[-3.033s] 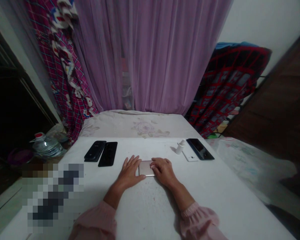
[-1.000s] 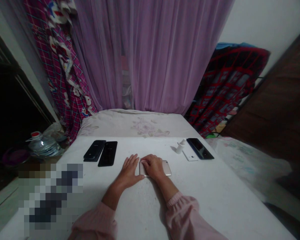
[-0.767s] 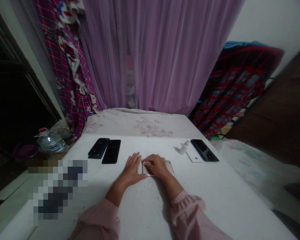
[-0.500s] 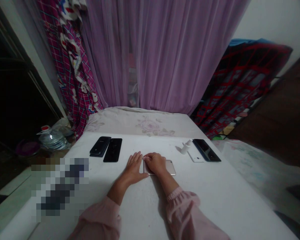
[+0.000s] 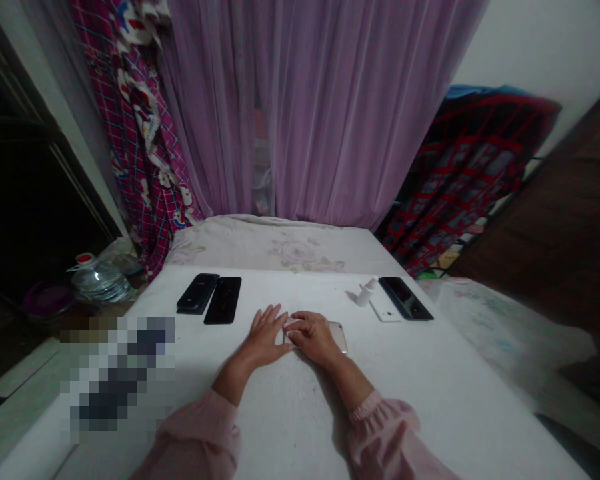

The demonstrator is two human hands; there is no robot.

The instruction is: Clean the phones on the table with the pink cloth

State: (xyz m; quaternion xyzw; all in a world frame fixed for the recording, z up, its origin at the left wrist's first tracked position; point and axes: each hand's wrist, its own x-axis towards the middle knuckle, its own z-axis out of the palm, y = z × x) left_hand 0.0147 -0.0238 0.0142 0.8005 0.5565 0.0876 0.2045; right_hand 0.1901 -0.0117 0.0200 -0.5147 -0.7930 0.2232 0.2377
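In dim light, purple curtains hang behind the white-covered desk, with a pale wall and dark brown panel at right.

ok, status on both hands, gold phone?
Left hand spread, at left end of gold phone. Right hand curled over it, grip unclear. Phone lies flat. Bottle apart from hands, not blocking.

Dim light (edges look stretched).

Three seconds ago the right hand covered the right end of the pale gold phone — now it lies over the left part, near the left hand — and that right end shows bare.
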